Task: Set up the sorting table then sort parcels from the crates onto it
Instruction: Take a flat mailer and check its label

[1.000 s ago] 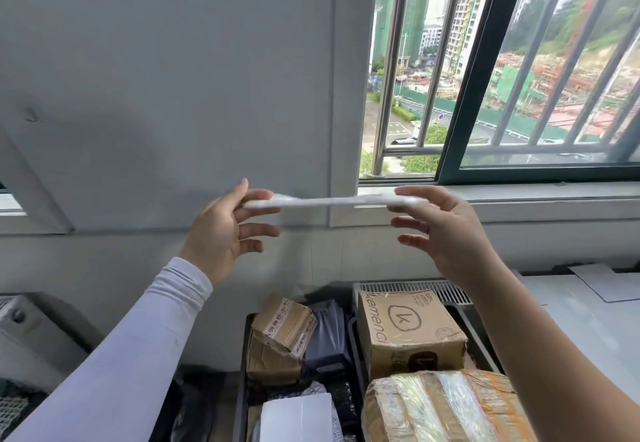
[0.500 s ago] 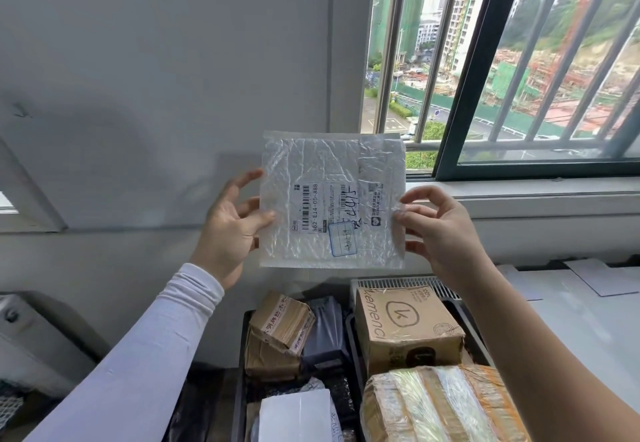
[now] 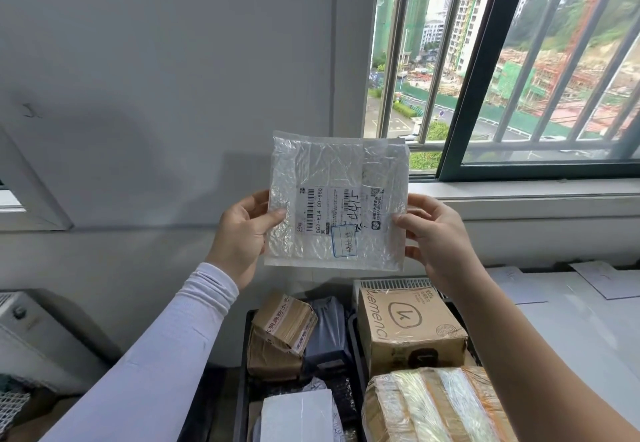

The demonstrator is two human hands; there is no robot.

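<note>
Black crates [image 3: 351,334] of boxed and bagged parcels sit below, a white worktop [image 3: 568,330] to their right. Above them, left hand [image 3: 242,233] and right hand [image 3: 438,233] pinch a bubble-wrap parcel [image 3: 336,202] by its side edges, label facing, upright before grey wall and barred window [image 3: 512,60].

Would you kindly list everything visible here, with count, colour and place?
bubble mailer: one, clear-white with a printed label, held up before the wall.
cardboard box: one, brown, in the right crate.
taped parcel: one, brown under clear tape, nearest, right.
small taped boxes: two, brown, stacked in the left crate.
grey bag: one, between the boxes.
white parcel: one, bottom centre.
table: one, white, right.
window: one, dark-framed, barred.
left hand: pinches the mailer's left edge.
right hand: pinches its right edge.
</note>
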